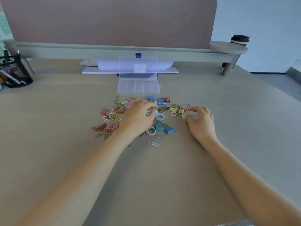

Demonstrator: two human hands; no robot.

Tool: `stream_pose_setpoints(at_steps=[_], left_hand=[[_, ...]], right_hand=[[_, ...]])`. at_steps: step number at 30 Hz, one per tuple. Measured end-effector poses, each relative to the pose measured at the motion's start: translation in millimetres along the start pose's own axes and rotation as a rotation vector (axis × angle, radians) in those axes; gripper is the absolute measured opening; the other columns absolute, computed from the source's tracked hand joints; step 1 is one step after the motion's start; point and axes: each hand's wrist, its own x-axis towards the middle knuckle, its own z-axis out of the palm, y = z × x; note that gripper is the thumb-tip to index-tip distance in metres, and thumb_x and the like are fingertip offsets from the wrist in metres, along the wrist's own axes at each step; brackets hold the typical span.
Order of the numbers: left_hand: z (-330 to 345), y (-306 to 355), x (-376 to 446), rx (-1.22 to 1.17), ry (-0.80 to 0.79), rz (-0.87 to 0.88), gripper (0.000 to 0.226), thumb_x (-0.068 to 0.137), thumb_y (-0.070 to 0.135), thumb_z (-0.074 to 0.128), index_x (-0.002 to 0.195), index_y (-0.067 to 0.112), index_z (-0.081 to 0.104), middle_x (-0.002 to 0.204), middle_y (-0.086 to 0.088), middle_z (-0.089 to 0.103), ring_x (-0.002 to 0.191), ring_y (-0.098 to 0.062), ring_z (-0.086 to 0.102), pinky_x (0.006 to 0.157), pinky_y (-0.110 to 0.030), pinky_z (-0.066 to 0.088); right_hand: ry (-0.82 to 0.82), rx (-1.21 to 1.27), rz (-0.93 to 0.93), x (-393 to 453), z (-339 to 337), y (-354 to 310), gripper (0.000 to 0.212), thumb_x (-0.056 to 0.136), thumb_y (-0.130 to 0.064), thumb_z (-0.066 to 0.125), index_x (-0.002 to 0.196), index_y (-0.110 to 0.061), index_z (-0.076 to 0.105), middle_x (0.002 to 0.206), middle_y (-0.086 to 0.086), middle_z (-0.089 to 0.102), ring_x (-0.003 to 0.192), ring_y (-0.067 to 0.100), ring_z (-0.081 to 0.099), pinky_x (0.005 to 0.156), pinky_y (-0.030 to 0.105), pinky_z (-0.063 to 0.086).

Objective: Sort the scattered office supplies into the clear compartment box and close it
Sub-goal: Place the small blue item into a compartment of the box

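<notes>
The clear compartment box [138, 87] lies open on the desk, its lid [138, 65] standing up behind it, the compartments looking empty. In front of it lie coloured paper clips [114, 115], binder clips [168, 130], small rings [160, 117] and a blue staple box [161, 102]. My left hand [138, 118] rests over the middle of the pile, its fingertips pinched on a small pale ring. My right hand [199, 120] sits at the pile's right edge, fingers curled around a small pale object next to pink and yellow binder clips [176, 109].
A black mesh pen holder [13, 70] stands at the far left. A grey shelf riser [123, 52] runs along the back with a white keyboard [130, 70] under it and a paper cup [239, 40] on its right end.
</notes>
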Motion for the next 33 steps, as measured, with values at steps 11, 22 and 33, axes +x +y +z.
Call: stream_pose_setpoints(at_steps=[11, 22, 33], left_hand=[[25, -42, 95, 0.152, -0.143, -0.022, 0.032, 0.086, 0.019, 0.053, 0.118, 0.018, 0.055, 0.116, -0.007, 0.054, 0.104, -0.024, 0.052, 0.082, -0.032, 0.040], [27, -34, 105, 0.185, -0.187, 0.065, 0.011, 0.083, 0.019, 0.056, 0.091, 0.016, 0.062, 0.093, 0.000, 0.060, 0.085, -0.018, 0.051, 0.073, -0.033, 0.041], [-37, -105, 129, -0.060, 0.137, -0.187, 0.011, 0.084, 0.016, 0.057, 0.092, 0.019, 0.063, 0.084, 0.006, 0.058, 0.073, -0.011, 0.051, 0.059, -0.025, 0.041]], right_hand=[[-0.179, -0.108, 0.117, 29, -6, 12, 0.018, 0.077, -0.041, 0.062, 0.089, -0.031, 0.054, 0.094, -0.010, 0.058, 0.096, 0.018, 0.053, 0.094, 0.040, 0.040], [-0.089, 0.088, 0.024, 20, -8, 9, 0.014, 0.083, -0.022, 0.062, 0.078, -0.035, 0.058, 0.073, -0.012, 0.055, 0.064, 0.002, 0.050, 0.060, 0.015, 0.041], [-0.130, 0.171, -0.176, 85, 47, -81, 0.008, 0.083, -0.024, 0.064, 0.090, -0.025, 0.065, 0.068, -0.018, 0.056, 0.060, 0.000, 0.051, 0.060, 0.020, 0.044]])
